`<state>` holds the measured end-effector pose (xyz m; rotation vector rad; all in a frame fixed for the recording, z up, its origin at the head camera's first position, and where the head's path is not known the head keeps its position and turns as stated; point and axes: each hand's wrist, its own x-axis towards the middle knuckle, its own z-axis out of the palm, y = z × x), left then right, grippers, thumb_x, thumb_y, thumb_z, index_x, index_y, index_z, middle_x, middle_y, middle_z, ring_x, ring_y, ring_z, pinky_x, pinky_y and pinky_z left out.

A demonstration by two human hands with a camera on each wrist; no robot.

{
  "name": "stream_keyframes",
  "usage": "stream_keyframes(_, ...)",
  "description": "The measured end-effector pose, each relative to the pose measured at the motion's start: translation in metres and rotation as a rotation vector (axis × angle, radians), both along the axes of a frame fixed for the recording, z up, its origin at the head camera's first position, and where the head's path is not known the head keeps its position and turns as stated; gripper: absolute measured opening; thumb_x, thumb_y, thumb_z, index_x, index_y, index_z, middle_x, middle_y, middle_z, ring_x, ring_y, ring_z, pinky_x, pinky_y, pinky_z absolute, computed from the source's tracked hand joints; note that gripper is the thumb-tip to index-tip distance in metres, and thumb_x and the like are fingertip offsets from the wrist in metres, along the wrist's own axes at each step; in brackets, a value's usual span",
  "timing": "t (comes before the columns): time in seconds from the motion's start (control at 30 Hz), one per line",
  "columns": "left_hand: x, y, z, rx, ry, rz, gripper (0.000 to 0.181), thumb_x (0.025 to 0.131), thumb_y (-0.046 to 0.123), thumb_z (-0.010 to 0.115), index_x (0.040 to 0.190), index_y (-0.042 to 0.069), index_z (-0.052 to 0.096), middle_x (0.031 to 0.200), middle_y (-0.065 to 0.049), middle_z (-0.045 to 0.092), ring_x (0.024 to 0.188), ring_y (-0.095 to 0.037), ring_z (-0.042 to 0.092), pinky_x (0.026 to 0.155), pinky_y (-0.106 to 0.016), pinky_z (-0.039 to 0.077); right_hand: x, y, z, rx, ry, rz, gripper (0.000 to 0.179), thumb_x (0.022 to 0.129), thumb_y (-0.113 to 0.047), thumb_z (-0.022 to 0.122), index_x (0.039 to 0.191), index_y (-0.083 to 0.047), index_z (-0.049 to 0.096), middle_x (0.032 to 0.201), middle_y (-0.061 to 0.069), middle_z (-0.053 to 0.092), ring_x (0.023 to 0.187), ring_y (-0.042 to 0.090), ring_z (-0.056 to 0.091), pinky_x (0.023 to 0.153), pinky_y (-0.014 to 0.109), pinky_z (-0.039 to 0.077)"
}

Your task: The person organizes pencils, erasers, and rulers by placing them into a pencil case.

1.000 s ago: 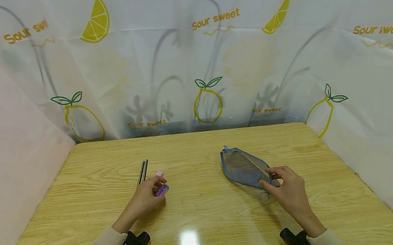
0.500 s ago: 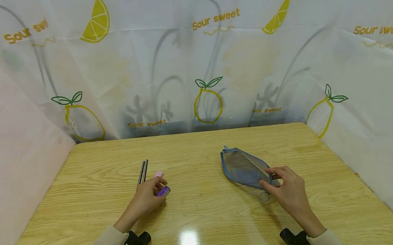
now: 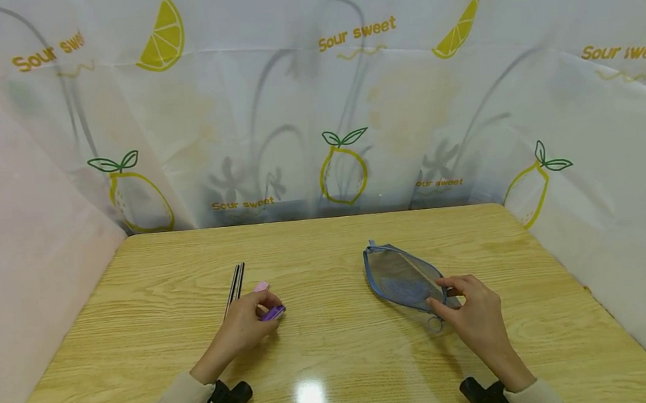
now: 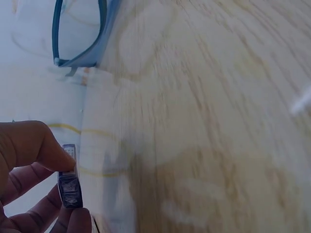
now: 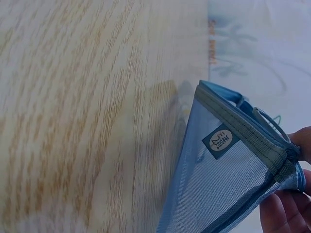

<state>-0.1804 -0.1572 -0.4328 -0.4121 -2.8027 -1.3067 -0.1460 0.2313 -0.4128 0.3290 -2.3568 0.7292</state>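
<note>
My left hand [image 3: 244, 323] pinches a small purple block-like item [image 3: 274, 312] between thumb and fingers, low over the table's left half. Close up in the left wrist view, the item [image 4: 71, 189] is narrow and dark, with a paler end by a fingertip. Just behind that hand, a small pink piece [image 3: 261, 287] and slim black-and-silver sticks [image 3: 235, 281] lie partly hidden by it. On the right, my right hand [image 3: 477, 310] grips the near end of a blue mesh zip pouch [image 3: 404, 278]. The pouch's mouth gapes, and a label [image 5: 221, 141] shows on its side.
The wooden table [image 3: 341, 370] ends at a white curtain [image 3: 265, 102] printed with lemons, which also rises along both sides. A black wrist mount [image 3: 231, 396] sticks out under the left wrist, and another black mount [image 3: 482, 393] under the right.
My left hand has shifted slightly right with the purple item, which has turned a little in the fingers. The right hand and the pouch stay almost where they were.
</note>
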Motion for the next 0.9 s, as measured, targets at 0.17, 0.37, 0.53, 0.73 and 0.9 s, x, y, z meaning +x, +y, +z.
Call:
stream_keyframes(0.17, 0.001, 0.004, 0.005, 0.008, 0.017, -0.013, 0.020, 0.080, 0.000, 0.076, 0.098, 0.009, 0.070, 0.092, -0.001, 0.065, 0.074, -0.012, 0.059, 0.062, -0.031, 0.049, 0.000, 0.000, 0.000, 0.003, -0.001, -0.004, 0.036, 0.063, -0.003, 0.090, 0.094, 0.003, 0.073, 0.089, 0.014, 0.065, 0.068, 0.023, 0.065, 0.050, 0.028, 0.049)
stream_keyframes(0.37, 0.002, 0.010, 0.010, 0.029, -0.003, -0.026, 0.021, 0.082, 0.002, 0.074, 0.100, 0.010, 0.070, 0.094, -0.002, 0.064, 0.077, -0.013, 0.059, 0.064, -0.031, 0.050, 0.000, 0.000, 0.000, 0.001, -0.005, -0.005, 0.036, 0.063, -0.004, 0.090, 0.095, 0.002, 0.073, 0.090, 0.014, 0.066, 0.069, 0.024, 0.066, 0.050, 0.028, 0.049)
stream_keyframes(0.53, 0.001, 0.017, 0.012, 0.055, 0.009, -0.047, 0.021, 0.082, 0.000, 0.072, 0.100, 0.010, 0.070, 0.093, -0.001, 0.064, 0.078, -0.013, 0.059, 0.066, -0.032, 0.050, 0.000, 0.000, -0.001, 0.001, -0.002, -0.003, 0.036, 0.064, -0.004, 0.090, 0.095, 0.002, 0.073, 0.090, 0.013, 0.066, 0.069, 0.023, 0.066, 0.050, 0.028, 0.049)
stream_keyframes(0.73, 0.001, 0.024, 0.017, 0.073, -0.005, -0.044, 0.023, 0.081, -0.001, 0.073, 0.099, 0.011, 0.070, 0.093, -0.001, 0.064, 0.079, -0.014, 0.059, 0.060, -0.032, 0.048, 0.001, 0.000, -0.001, -0.002, -0.002, -0.005, 0.036, 0.063, -0.003, 0.090, 0.094, 0.002, 0.073, 0.090, 0.014, 0.066, 0.068, 0.023, 0.066, 0.050, 0.028, 0.050)
stream_keyframes(0.9, 0.001, 0.027, 0.018, 0.080, -0.004, -0.051, 0.023, 0.081, -0.001, 0.072, 0.100, 0.012, 0.070, 0.094, 0.000, 0.065, 0.079, -0.014, 0.058, 0.059, -0.031, 0.048, 0.001, 0.000, -0.001, -0.008, -0.011, -0.004, 0.035, 0.063, -0.003, 0.090, 0.095, 0.002, 0.073, 0.091, 0.014, 0.066, 0.069, 0.024, 0.066, 0.051, 0.029, 0.050)
